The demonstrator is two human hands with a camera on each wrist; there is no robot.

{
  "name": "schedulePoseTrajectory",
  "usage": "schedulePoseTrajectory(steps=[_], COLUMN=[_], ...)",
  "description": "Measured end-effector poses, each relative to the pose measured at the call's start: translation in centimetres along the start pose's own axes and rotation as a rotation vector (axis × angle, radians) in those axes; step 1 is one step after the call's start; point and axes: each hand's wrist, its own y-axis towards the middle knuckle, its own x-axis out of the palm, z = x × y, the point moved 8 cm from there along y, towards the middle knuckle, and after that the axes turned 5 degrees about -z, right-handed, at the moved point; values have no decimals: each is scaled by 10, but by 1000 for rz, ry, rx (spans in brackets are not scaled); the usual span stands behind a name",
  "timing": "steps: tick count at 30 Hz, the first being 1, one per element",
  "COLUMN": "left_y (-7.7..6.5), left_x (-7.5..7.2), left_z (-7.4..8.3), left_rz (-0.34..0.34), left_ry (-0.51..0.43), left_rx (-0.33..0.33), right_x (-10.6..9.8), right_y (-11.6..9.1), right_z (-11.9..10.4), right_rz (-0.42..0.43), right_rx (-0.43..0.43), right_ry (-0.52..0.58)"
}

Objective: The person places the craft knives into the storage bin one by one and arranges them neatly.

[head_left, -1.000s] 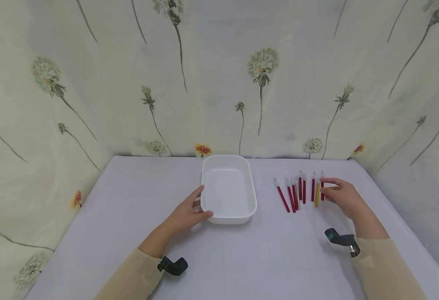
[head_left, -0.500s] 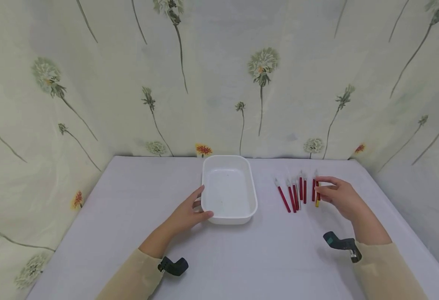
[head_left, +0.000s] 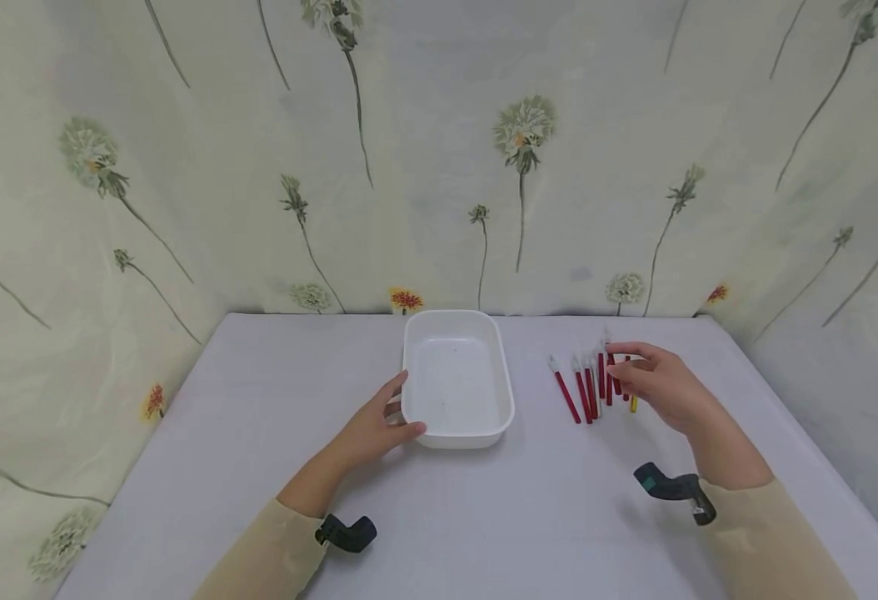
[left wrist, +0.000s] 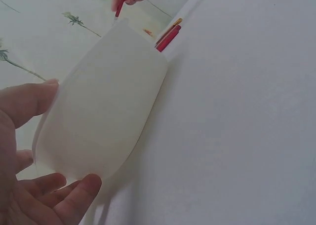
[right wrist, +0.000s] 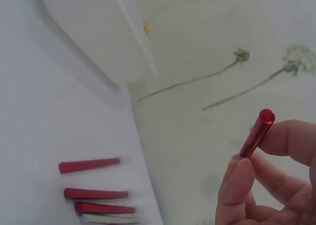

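Observation:
A white plastic tub (head_left: 457, 440) stands upright in the middle of the table. My left hand (head_left: 370, 429) holds its near left corner, the thumb on the front side and the other fingers along the left side. Farther right, my right hand (head_left: 664, 385) pinches a red pen (right wrist: 257, 133) between thumb and fingertips, raised above the table with its flat end toward the wrist camera. Beneath and left of that hand lie several red pens (head_left: 567, 398) with clear tips. A pale pen (right wrist: 106, 218) lies among them, and a yellow pen (head_left: 634, 404) is partly hidden by the right hand.
A white cloth (head_left: 499, 517) covers the table. Behind it and at both sides hangs a curtain (head_left: 424, 167) printed with dandelions. Dark wrist cameras sit on both sleeves.
My right hand has lifted the red pen from the right end of the row and carried it left over the other pens. My left hand stays at the tub.

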Motion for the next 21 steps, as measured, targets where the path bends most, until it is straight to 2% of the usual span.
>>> schedulePoseTrajectory(steps=[11,17,21], left_y=[-4,-5,-4], left_x=[-1,1,2], left_z=[-6,-4,-4], left_rz=[-17,-10,-4], left_ry=[-9,-11,-8], left_rx=[42,33,32], right_x=[28,41,53], right_y=[-5,-1,1], right_z=[-22,-37,-47], right_rz=[-17,-51,-76], right_rx=[-18,-80,-63], right_ry=[14,49,58])
